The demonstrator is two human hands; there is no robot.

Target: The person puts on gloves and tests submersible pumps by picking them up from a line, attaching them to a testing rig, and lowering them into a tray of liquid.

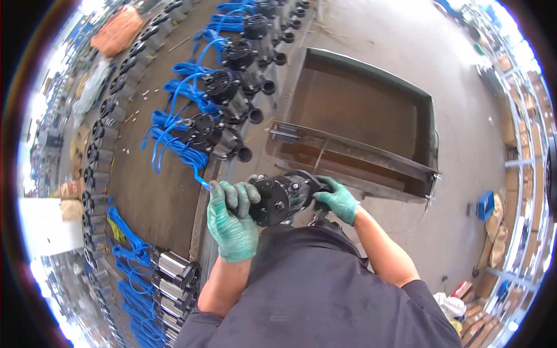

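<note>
A submersible pump with a black round end and a metal body is held up close to my torso. My left hand, in a green-coated glove, has its fingers curled at the pump's black end. A blue cable runs up to these fingers; how it meets the pump is hidden behind them. My right hand, in a matching glove, is closed round the black part at the pump's other end. Its fingertips are partly hidden by the pump.
Several similar pumps with coiled blue cables lie along a bench on the left. More metal-bodied pumps lie at lower left. A rectangular metal tank with a crossbar stands ahead. Shelving with boxes lines the right.
</note>
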